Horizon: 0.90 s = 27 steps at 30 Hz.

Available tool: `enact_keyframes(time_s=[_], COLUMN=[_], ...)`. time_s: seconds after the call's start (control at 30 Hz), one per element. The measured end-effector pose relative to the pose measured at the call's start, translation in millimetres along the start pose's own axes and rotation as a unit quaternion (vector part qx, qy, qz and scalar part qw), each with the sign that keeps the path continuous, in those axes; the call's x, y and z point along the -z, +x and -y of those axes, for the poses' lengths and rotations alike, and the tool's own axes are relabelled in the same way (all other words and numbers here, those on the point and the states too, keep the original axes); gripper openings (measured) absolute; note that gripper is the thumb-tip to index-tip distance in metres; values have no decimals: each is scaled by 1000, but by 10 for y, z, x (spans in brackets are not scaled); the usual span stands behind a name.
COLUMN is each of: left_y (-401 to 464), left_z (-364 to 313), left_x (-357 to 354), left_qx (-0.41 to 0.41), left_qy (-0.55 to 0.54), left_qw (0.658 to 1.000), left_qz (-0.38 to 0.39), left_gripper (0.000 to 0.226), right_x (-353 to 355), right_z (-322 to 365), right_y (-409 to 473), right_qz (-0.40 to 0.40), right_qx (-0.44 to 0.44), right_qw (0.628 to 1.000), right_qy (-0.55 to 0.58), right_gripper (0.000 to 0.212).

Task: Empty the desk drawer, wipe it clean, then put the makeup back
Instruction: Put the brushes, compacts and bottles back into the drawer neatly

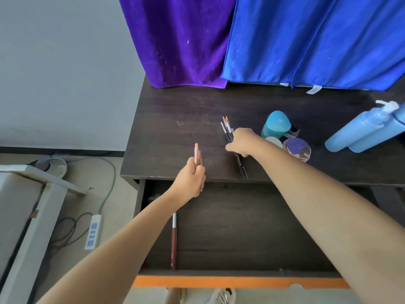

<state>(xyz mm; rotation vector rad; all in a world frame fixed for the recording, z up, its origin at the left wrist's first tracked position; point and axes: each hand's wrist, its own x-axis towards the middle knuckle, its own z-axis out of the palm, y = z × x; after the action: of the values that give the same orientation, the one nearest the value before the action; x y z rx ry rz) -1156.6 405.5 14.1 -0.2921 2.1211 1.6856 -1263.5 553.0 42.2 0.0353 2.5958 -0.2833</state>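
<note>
1. Nearest the cam: 2 bare forearms rise from the bottom corners, over the open drawer (241,227) in the lower centre. Its front edge is orange.
2. Inside the drawer, lower left of centre: 1 red-brown pencil (173,242) w/ a silver end, lying lengthwise, top end partly under the left forearm.
3. Left hand (191,181), centre frame, fingers curled round 2 pink pencils (196,155) that stick up past the fist, over the desk's front edge.
4. Right hand (242,142), just right of centre, fingers curled onto a bundle of thin black brushes (228,132) lying on the desk (175,119); tips point to the upper frame, handles reach the front edge.
5. Right of that hand, close together: teal sponge (276,123) on a stand, a small white disc (274,141) partly behind the wrist, a clear purple-tinted jar (298,149), a small dark-capped bottle (293,130).
6. Far right: 2 light-blue pump bottles (363,132) lying side by side, touching.
7. Top of frame: purple cloth (179,40) and blue cloth (317,40) hang down to the desk's back edge.
8. Lower left, on the floor: white power strip (93,231) w/ cables, part of a white frame.
</note>
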Motion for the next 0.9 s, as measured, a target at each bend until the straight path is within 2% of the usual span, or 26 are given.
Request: enact_keyframes(time_s=[0.13,0.2,0.33,0.43,0.5,0.6,0.67,0.8,0.9], left_y=[-354,-493,-600,-583,-575,-579,-583,-588,-626], left_z=[341,585,945,1091,1137,1124,1108,1117,1139], left_x=[-300,-451,-648,-746,-807,-871,-884,-864,-849], left_qx=[1,38,155,210,230,234,227,214,192], left_qy=[9,33,136,271,341,451,496,524,513], left_qw=[999,997,977,939,911,860,837,822,836], left_qz=[42,53,47,40,38,42,51,61,34], left_gripper=[16,17,13,35,39,44,47,45,46], right_x=[-147,-417,-1174,-1564,-1696,-1790,-1829,-1852,-1858], right_z=[-273,-453,-692,-752,-740,-681,-652,-640,-661], right_y=[-581,-919,-1188,-1135,-1114,-1115,-1135,-1198,-1228], right_qz=[76,103,100,103,102,90,87,99,103], right_qx=[46,77,14,-59,-87,-107,-113,-149,-154], right_qw=[976,963,971,972,972,976,979,979,980], right_qy=[198,238,218,202,195,165,144,103,71], right_gripper=[16,10,13,21,21,6,15,39,50])
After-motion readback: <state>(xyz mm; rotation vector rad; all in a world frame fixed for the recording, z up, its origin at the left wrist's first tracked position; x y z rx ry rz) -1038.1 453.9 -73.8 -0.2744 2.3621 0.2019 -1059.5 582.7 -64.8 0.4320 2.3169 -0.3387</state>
